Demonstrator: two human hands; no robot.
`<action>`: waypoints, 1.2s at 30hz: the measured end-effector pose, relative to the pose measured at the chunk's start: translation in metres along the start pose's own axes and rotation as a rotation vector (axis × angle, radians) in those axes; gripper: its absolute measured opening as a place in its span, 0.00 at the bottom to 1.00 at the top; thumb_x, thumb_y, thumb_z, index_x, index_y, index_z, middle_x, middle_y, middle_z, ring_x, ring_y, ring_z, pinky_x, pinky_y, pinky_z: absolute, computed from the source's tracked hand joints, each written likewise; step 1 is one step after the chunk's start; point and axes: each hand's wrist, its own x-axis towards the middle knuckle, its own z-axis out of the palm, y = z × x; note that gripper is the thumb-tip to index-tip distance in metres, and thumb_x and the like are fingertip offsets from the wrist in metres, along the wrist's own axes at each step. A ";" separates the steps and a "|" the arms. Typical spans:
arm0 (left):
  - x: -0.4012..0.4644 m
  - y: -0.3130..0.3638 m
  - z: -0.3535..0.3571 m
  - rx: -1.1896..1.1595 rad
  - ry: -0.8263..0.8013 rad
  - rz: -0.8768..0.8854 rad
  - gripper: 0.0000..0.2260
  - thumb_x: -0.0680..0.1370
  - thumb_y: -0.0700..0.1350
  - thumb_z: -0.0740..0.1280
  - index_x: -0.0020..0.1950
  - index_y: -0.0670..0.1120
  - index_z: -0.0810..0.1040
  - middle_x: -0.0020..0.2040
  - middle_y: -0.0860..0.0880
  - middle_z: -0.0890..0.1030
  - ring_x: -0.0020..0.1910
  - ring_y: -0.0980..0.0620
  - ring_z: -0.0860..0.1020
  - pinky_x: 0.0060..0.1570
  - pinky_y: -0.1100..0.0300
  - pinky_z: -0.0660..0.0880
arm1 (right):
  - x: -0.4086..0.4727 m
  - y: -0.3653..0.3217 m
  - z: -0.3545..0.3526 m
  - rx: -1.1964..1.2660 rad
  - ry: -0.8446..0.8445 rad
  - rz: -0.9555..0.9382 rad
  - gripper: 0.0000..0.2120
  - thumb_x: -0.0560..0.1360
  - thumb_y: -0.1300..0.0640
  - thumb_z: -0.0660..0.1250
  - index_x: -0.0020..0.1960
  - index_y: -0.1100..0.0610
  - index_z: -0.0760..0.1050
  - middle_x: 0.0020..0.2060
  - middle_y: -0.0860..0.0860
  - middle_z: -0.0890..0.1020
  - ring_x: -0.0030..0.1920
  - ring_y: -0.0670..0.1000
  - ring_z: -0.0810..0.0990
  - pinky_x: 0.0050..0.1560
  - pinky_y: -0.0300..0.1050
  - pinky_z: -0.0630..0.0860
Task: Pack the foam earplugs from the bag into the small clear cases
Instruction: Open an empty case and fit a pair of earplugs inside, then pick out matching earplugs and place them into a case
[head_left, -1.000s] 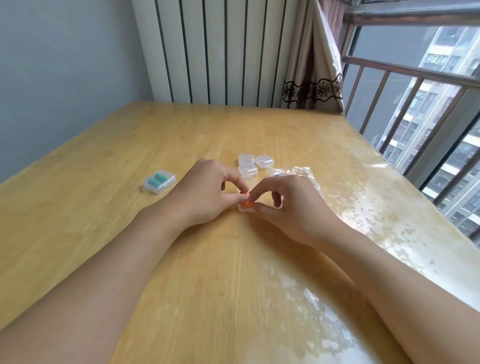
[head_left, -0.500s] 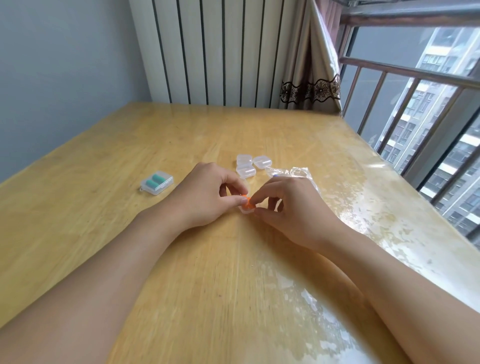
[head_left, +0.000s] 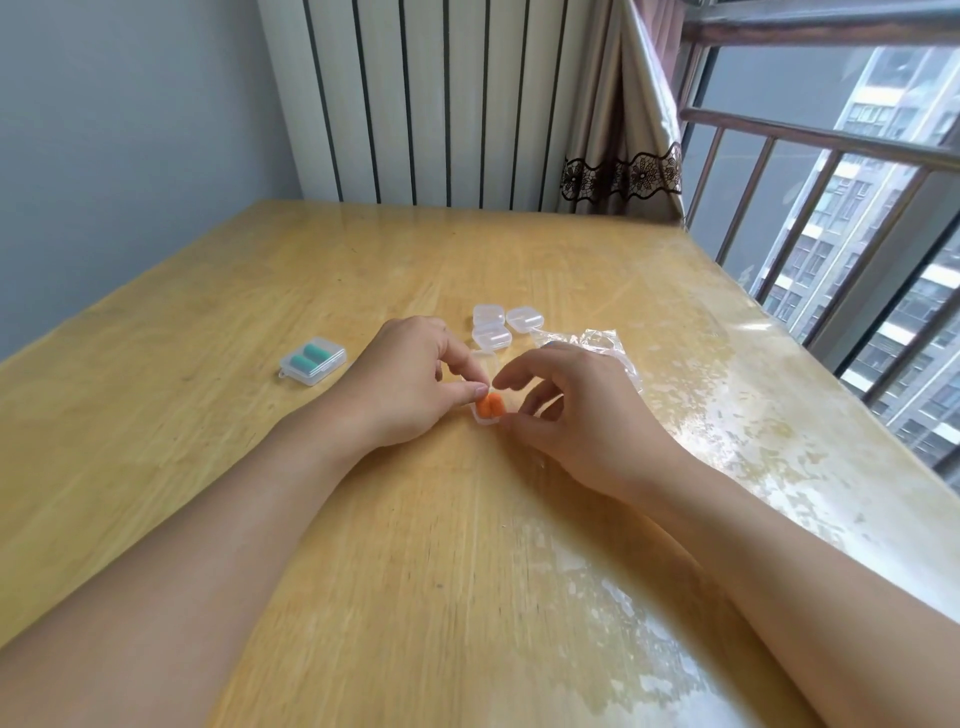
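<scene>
Head view, looking down at a wooden table (head_left: 218, 395) by a window. One closed clear case holding two teal earplugs (head_left: 312, 360) sits to your left, apparently finished. Just in front of you, an open small clear case (head_left: 487, 415) holds two orange earplugs (head_left: 490, 405), lying side by side with their long axes pointing roughly away from you. The lid stands raised behind them, so closing it is likely your current step. Your left hand (head_left: 410, 384) pinches the case's left edge with thumb and forefinger. Your right hand (head_left: 571, 410) hovers beside it, fingers loosely curled, thumb at the case's near corner. Three empty cases (head_left: 498, 327) wait just beyond, touching one another. The crumpled plastic bag (head_left: 602, 345) lies behind your right hand; its contents cannot be made out.
</scene>
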 end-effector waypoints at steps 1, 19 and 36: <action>0.000 0.000 -0.001 -0.016 -0.011 -0.009 0.03 0.75 0.48 0.75 0.44 0.56 0.88 0.45 0.58 0.76 0.41 0.60 0.72 0.40 0.66 0.66 | 0.000 0.001 0.000 0.045 -0.022 0.036 0.13 0.72 0.53 0.77 0.55 0.50 0.81 0.49 0.47 0.82 0.38 0.45 0.83 0.41 0.41 0.80; -0.004 -0.010 -0.017 -0.021 -0.148 0.014 0.22 0.53 0.66 0.80 0.44 0.62 0.83 0.48 0.56 0.83 0.52 0.60 0.78 0.50 0.56 0.77 | -0.001 -0.005 -0.008 -0.318 -0.213 -0.178 0.07 0.80 0.50 0.66 0.56 0.45 0.81 0.54 0.44 0.81 0.49 0.48 0.80 0.51 0.55 0.78; -0.006 -0.009 -0.011 0.214 0.034 0.097 0.09 0.67 0.55 0.75 0.33 0.53 0.77 0.33 0.55 0.79 0.35 0.62 0.77 0.36 0.57 0.74 | -0.002 0.006 -0.070 -0.352 0.289 -0.057 0.01 0.71 0.56 0.72 0.42 0.51 0.83 0.41 0.46 0.79 0.37 0.40 0.74 0.41 0.44 0.73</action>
